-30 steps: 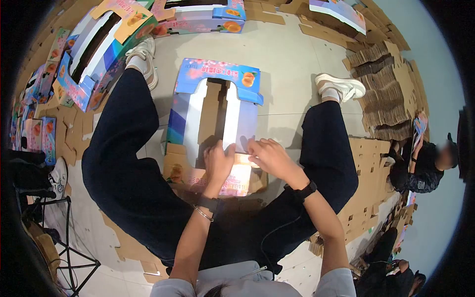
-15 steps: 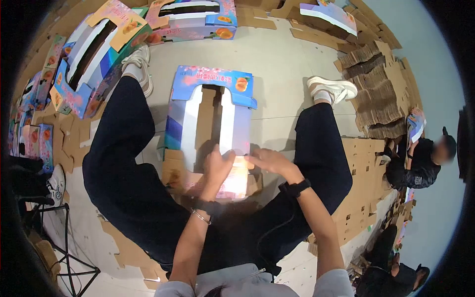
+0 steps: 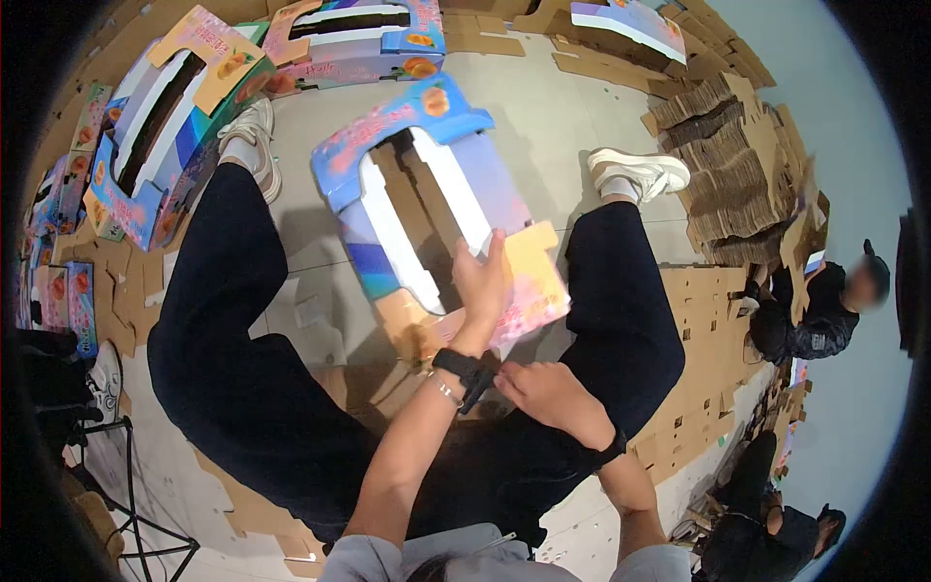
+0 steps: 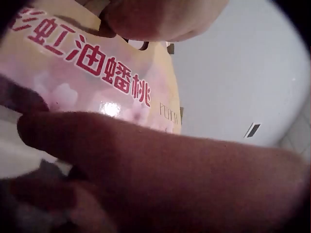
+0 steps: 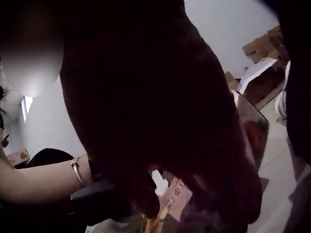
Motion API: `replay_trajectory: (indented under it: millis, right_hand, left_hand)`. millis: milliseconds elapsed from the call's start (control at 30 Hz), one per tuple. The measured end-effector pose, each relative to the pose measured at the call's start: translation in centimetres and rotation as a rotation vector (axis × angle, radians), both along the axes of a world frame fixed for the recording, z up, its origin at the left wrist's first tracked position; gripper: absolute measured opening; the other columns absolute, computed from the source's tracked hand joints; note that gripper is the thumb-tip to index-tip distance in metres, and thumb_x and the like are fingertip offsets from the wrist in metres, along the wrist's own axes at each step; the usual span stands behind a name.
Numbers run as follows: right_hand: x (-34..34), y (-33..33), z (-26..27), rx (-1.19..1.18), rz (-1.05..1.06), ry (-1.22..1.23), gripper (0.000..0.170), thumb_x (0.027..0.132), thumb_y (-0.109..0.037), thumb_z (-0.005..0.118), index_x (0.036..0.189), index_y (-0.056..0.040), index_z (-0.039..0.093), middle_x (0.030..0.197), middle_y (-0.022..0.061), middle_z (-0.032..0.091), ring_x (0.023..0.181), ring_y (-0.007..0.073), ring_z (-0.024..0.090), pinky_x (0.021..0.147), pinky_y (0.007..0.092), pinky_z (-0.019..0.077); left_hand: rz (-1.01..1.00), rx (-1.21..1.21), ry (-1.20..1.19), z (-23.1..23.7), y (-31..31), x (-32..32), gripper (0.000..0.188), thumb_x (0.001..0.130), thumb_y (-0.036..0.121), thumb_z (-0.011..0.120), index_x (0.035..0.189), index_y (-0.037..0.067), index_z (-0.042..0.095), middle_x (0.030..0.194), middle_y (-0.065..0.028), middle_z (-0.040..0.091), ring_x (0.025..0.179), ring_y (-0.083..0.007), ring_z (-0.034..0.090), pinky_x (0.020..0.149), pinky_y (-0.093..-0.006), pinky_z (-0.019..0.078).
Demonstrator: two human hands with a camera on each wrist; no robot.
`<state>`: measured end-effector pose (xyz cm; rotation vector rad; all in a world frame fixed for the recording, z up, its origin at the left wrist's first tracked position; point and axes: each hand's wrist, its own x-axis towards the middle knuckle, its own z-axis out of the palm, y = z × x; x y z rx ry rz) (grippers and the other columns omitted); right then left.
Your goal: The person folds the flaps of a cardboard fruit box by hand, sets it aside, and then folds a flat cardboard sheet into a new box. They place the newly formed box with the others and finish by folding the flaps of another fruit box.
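Carton, printed, one — fruit box [image 3: 470, 189] in blue, lilac and pink, with a long slot along its top, lying askew between the person's legs above the tiled floor [image 3: 543, 107]. The left hand [image 3: 482, 281] is holding the box at its near end, the fingers hooking over the slot's edge. The near panel [image 3: 533, 296], yellow to pink, is carrying large red characters; the left wrist view is showing 虹油蟠桃, preceded by a partly cropped character that looks like 彩, with thin lettering at the right seeming to read PEACH. The far flap [image 3: 383, 121], blue with pink blossom, is bearing a peach picture [image 3: 436, 100] and pink writing too blurred to read. The right hand [image 3: 558, 396] is resting just below the near panel, beside the left wrist's black band [image 3: 465, 373], thumb and fingers parting loosely; whether they are touching the carton, one cannot tell. Also listed: a similar box [image 3: 199, 136] standing at the left, red characters on its orange flap too small to read; a second box [image 3: 354, 73] beyond, showing script on its side — apparently beginning with H; stacked flat cardboard [image 3: 732, 160] lying at the right.
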<state>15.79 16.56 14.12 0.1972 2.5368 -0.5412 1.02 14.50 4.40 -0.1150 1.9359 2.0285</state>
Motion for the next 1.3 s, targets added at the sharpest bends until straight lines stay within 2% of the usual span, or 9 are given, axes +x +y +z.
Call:
replay_trajectory:
  millis: [100, 233, 300, 333, 700, 833, 1000, 1100, 1300]
  right_hand:
    - [-0.2, 1.0, 0.7, 0.022, -0.139, 0.121, 0.041, 0.089, -0.029, 0.057, 0.115, 0.0018, 0.049, 0.08, 0.0252, 0.063, 0.075, 0.0396, 0.063, 0.065, 0.0458, 0.0521]
    - [0.6, 4.1, -2.3, -0.171, -0.392, 0.006, 0.064, 0.089, -0.036, 0.06, 0.135, 0.0007, 0.034, 0.097, 0.0257, 0.063, 0.091, 0.0363, 0.064, 0.073, 0.0439, 0.0521]
    - [0.6, 5.1, -4.4, -0.728, -0.665, 0.45, 0.077, 0.087, -0.033, 0.066, 0.142, 0.0009, 0.023, 0.125, 0.0201, 0.051, 0.114, 0.0259, 0.054, 0.088, 0.0368, 0.0479]
    - [-0.2, 5.1, -3.1, -0.816, -0.773, 0.42, 0.088, 0.084, -0.029, 0.071, 0.144, 0.0004, 0.014, 0.139, 0.0139, 0.034, 0.127, 0.021, 0.036, 0.101, 0.0345, 0.0375]
    - [-4.3, 7.9, 4.4, -0.678, -0.723, 0.858, 0.089, 0.069, -0.025, 0.078, 0.139, -0.0021, 0.028, 0.131, 0.0138, 0.043, 0.124, 0.0232, 0.041, 0.106, 0.036, 0.0312]
    - [-6.5, 13.1, 9.4, -0.641, -0.56, 0.722, 0.092, 0.066, -0.033, 0.079, 0.139, -0.0018, 0.031, 0.134, 0.0132, 0.043, 0.125, 0.0216, 0.041, 0.105, 0.034, 0.0316]
    - [-10.7, 17.2, 11.9, -0.589, -0.445, 0.398, 0.077, 0.077, -0.034, 0.072, 0.137, 0.0017, 0.04, 0.125, 0.0113, 0.053, 0.113, 0.0162, 0.05, 0.098, 0.0287, 0.0386]
    - [-13.7, 18.3, 9.4, -0.578, -0.301, 0.182, 0.073, 0.079, -0.034, 0.072, 0.134, 0.0027, 0.043, 0.123, 0.0114, 0.055, 0.11, 0.0155, 0.052, 0.095, 0.0279, 0.0408]
    - [-17.6, 15.3, -1.0, -0.646, -0.288, -0.169, 0.068, 0.082, -0.044, 0.067, 0.13, 0.0021, 0.05, 0.117, 0.0125, 0.061, 0.106, 0.017, 0.056, 0.094, 0.029, 0.0423]
  left_hand:
    - [0.178, 0.206, -0.003, 2.2, 2.6, 0.1, 0.046, 0.089, 0.034, 0.061, 0.105, -0.008, 0.051, 0.103, -0.0227, 0.06, 0.095, -0.0281, 0.057, 0.088, -0.0381, 0.0417]
    - [0.109, 0.38, -0.007, 5.9, 2.0, -0.2, 0.047, 0.094, 0.032, 0.057, 0.114, -0.01, 0.044, 0.112, -0.0201, 0.054, 0.105, -0.0228, 0.049, 0.093, -0.0354, 0.0377]
    - [0.066, 0.406, -0.004, 6.8, 1.3, -0.5, 0.049, 0.094, 0.034, 0.057, 0.116, -0.008, 0.043, 0.114, -0.0176, 0.052, 0.107, -0.02, 0.047, 0.094, -0.0337, 0.0369]
    - [0.046, 0.484, 0.013, 7.7, 0.9, -0.7, 0.049, 0.094, 0.034, 0.057, 0.116, -0.008, 0.043, 0.115, -0.0165, 0.052, 0.107, -0.0191, 0.047, 0.094, -0.0329, 0.0371]
    - [-0.039, 0.804, -0.076, 15.0, -4.5, -0.7, 0.034, 0.095, 0.021, 0.053, 0.12, -0.001, 0.043, 0.12, -0.0121, 0.054, 0.115, -0.0228, 0.054, 0.103, -0.0383, 0.0361]
    - [-0.202, 0.948, -0.142, 17.0, -5.6, 0.4, 0.057, 0.086, -0.001, 0.05, 0.138, 0.0, 0.027, 0.138, -0.0199, 0.043, 0.126, -0.0319, 0.046, 0.105, -0.0366, 0.0331]
    - [-0.202, 0.886, -0.078, 16.4, -4.3, 1.3, 0.062, 0.083, 0.009, 0.046, 0.141, 0.001, 0.024, 0.149, -0.0179, 0.029, 0.132, -0.0344, 0.039, 0.107, -0.0437, 0.0224]
    - [-0.143, 0.847, -0.09, 13.6, -4.3, 1.6, 0.066, 0.082, 0.01, 0.046, 0.142, 0.002, 0.017, 0.149, -0.0182, 0.029, 0.131, -0.0336, 0.04, 0.108, -0.0427, 0.024]
    - [-0.077, 0.442, -0.391, 6.4, -10.1, 3.0, 0.048, 0.083, 0.007, 0.043, 0.129, -0.004, 0.035, 0.142, -0.0185, 0.038, 0.116, -0.0309, 0.055, 0.105, -0.0403, 0.0336]
